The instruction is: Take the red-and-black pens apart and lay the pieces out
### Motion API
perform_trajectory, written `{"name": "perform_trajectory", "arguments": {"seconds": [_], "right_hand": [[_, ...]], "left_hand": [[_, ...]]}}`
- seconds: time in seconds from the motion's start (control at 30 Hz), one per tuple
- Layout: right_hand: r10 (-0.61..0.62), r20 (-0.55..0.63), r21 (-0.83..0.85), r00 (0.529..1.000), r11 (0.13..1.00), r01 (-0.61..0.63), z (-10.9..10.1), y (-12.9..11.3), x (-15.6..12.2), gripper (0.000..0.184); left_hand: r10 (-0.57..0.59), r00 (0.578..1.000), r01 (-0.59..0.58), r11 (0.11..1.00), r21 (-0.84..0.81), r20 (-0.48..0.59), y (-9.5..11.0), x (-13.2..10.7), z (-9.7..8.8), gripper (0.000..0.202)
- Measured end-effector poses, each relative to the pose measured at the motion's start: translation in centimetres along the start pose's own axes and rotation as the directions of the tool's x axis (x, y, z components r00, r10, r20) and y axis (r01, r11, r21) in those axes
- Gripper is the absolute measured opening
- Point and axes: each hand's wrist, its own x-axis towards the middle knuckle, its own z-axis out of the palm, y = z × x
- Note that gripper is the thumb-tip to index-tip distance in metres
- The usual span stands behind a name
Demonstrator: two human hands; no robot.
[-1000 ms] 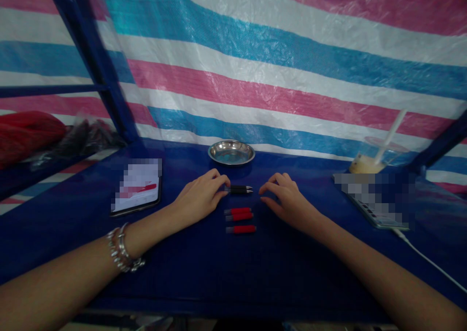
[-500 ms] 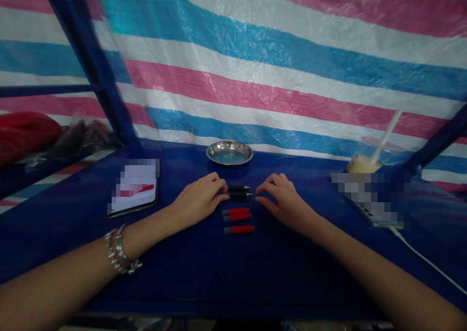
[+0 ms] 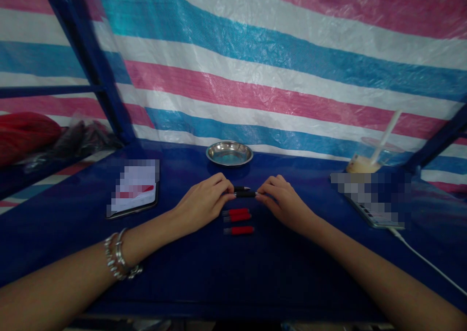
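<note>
Two short black pens lie side by side at the table's middle. The nearer black pen [image 3: 245, 194] is pinched at both ends: my left hand [image 3: 204, 202] holds its left end and my right hand [image 3: 282, 200] holds its right tip. The farther black pen [image 3: 241, 188] lies just behind it, partly hidden by my fingers. Closer to me lie three short red pens: a pair touching each other [image 3: 238, 215] and a single one [image 3: 240, 230] a little nearer. I wear metal bracelets [image 3: 118, 257] on my left wrist.
A small steel dish [image 3: 229, 153] stands at the back centre. A phone [image 3: 134, 189] lies at the left, another device [image 3: 372, 197] with a white cable at the right, and a plastic cup with a straw [image 3: 375, 156] behind it. A striped tarp backs the blue table [image 3: 233, 272].
Both hands have closed in on the nearer black pen; the right hand moved left to its tip and the left fingers now pinch its other end.
</note>
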Motion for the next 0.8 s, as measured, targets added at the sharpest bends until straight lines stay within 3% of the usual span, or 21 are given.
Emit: {"name": "perform_trajectory", "arguments": {"seconds": [0.13, 0.4, 0.67, 0.8], "right_hand": [[0.011, -0.037, 0.016, 0.999, 1.0, -0.011, -0.1, 0.03, -0.08, 0.012], [0.051, 0.0, 0.095, 0.999, 0.994, -0.05, -0.25, -0.03, 0.18, 0.026], [0.045, -0.071, 0.194, 0.996, 0.981, -0.03, -0.08, 0.15, 0.13, 0.004], [0.082, -0.071, 0.229, 0.994, 0.971, -0.064, -0.1, 0.12, 0.1, 0.013]], "left_hand": [[-0.004, 1.0, 0.004, 1.0, 0.0, 0.008, 0.03, -0.04, -0.02, 0.014], [0.0, 1.0, 0.0, 1.0, 0.001, -0.011, 0.11, -0.06, -0.12, 0.013], [-0.007, 1.0, 0.007, 1.0, -0.001, -0.009, 0.02, -0.14, -0.05, 0.015], [-0.008, 1.0, 0.008, 1.0, -0.001, -0.013, 0.12, -0.11, -0.15, 0.015]]}}
